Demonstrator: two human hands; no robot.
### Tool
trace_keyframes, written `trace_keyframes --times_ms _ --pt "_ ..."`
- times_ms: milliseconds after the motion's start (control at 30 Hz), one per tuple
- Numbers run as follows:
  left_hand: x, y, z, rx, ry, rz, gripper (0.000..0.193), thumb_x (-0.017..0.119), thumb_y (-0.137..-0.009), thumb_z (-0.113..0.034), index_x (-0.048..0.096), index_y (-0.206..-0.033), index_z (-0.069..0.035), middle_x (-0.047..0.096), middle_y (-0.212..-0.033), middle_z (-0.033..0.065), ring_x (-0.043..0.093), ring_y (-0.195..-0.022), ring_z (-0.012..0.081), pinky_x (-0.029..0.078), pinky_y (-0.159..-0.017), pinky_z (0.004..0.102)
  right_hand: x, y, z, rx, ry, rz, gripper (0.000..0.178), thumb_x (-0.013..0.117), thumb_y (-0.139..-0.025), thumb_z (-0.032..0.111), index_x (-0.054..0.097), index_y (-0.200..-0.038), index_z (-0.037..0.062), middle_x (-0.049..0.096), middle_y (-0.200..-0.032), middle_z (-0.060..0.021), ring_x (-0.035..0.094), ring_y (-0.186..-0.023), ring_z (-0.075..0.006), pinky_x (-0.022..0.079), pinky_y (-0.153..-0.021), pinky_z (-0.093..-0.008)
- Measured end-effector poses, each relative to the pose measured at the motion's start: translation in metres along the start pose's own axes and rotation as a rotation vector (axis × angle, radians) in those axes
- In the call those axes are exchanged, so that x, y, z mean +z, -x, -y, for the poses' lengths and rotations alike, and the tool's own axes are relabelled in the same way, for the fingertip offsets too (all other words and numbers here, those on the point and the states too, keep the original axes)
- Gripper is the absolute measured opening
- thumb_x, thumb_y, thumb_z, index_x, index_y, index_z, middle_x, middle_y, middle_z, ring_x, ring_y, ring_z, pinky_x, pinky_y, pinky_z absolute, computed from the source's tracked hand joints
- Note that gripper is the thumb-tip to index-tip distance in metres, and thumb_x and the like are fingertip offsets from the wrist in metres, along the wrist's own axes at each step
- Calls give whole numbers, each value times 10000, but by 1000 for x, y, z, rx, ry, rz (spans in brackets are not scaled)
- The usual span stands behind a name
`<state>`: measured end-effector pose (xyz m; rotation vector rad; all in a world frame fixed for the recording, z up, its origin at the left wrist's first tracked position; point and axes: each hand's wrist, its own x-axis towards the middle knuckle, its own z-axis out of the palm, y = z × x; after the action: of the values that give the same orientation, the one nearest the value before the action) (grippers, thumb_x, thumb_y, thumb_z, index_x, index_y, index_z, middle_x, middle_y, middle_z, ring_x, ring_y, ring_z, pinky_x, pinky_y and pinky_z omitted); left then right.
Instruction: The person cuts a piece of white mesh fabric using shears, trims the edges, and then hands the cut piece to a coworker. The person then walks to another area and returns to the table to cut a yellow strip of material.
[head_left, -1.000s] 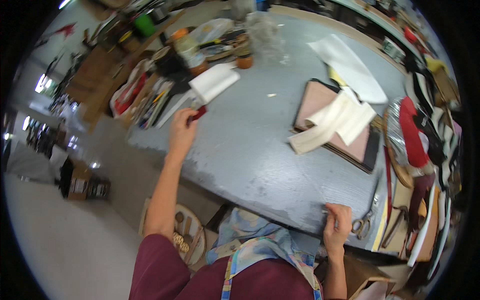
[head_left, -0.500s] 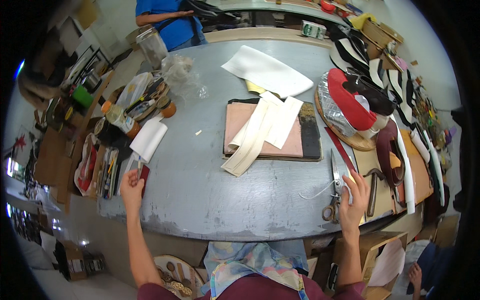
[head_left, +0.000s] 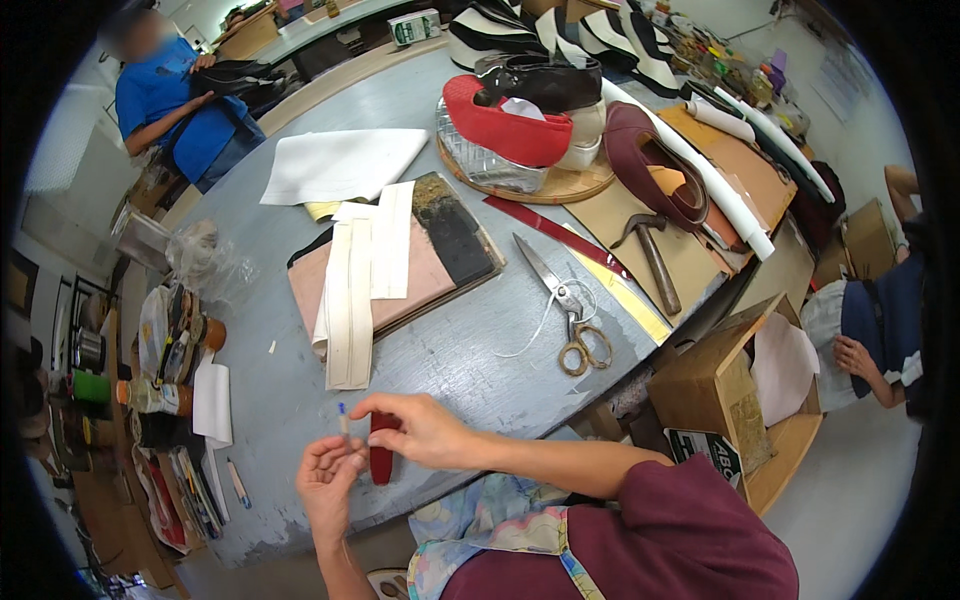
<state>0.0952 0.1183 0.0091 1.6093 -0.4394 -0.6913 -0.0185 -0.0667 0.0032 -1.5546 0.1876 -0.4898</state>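
At the near edge of the grey bench [head_left: 470, 350], at about six o'clock, the left hand [head_left: 328, 480] and the right hand [head_left: 420, 428] meet over a small, pale, pen-like stick with a blue tip [head_left: 343, 420]. The left fingers [head_left: 350, 462] curl loosely round its lower end, while the right thumb and forefinger close in a pinch just beside its tip, the other fingers spread. Directly behind it, between the two hands, a dark red cap-like piece [head_left: 381, 455] lies on the bench; whether either hand touches it cannot be told. The stick looks light, stiff and thin, probably easy to drop, and best pinched along its shaft rather than at the coloured tip.

Farther out, toward one o'clock, a pair of scissors [head_left: 566, 318] lies with a trailing white thread. At twelve o'clock, cream fabric strips [head_left: 352, 300] drape over a pink board on a black mat [head_left: 455, 235]. Toward two o'clock rests a hammer [head_left: 652, 258], and beyond it a red shoe upper [head_left: 505, 130] sits on a round wooden board. At eleven o'clock, far off, another person in a blue shirt [head_left: 170, 105] stands by the bench.
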Motion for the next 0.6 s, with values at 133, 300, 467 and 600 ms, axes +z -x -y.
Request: trace_keyframes --times_ms 133,300,467,600 --pt "-54 -22 26 127 -293 -276 272 644 -926 33 609 -1195 22 689 -1115 118 653 -1005 146 524 -893 278 -53 12 -10 163 0 -168 216 710 -893 63 660 -1100 29 698 -894 -59 664 -815 -134 542 -744 -283" --pt "-128 -35 55 164 -662 -467 271 628 -939 2 636 -1210 21 672 -1184 119 641 -1077 199 501 -942 311 -180 40 -9 10 42 -654 116 691 -896 25 658 -1006 35 662 -890 -11 621 -807 -83 522 -723 -238" --pt "-105 -39 37 498 -1139 -533 306 640 -897 16 648 -1202 11 632 -1289 163 579 -1217 314 430 -1059 412 -279 35 1 11 140 -922 233 635 -877 -42 661 -1103 11 673 -917 -74 657 -822 -131 559 -682 -276" --pt "8 -39 8 554 -990 -295 269 655 -884 6 675 -1152 -2 628 -1303 171 570 -1242 340 409 -1089 433 -309 16 -5 167 831 -619 219 672 -809 38 730 -1018 6 699 -958 -184 699 -889 -286 573 -783 -408"
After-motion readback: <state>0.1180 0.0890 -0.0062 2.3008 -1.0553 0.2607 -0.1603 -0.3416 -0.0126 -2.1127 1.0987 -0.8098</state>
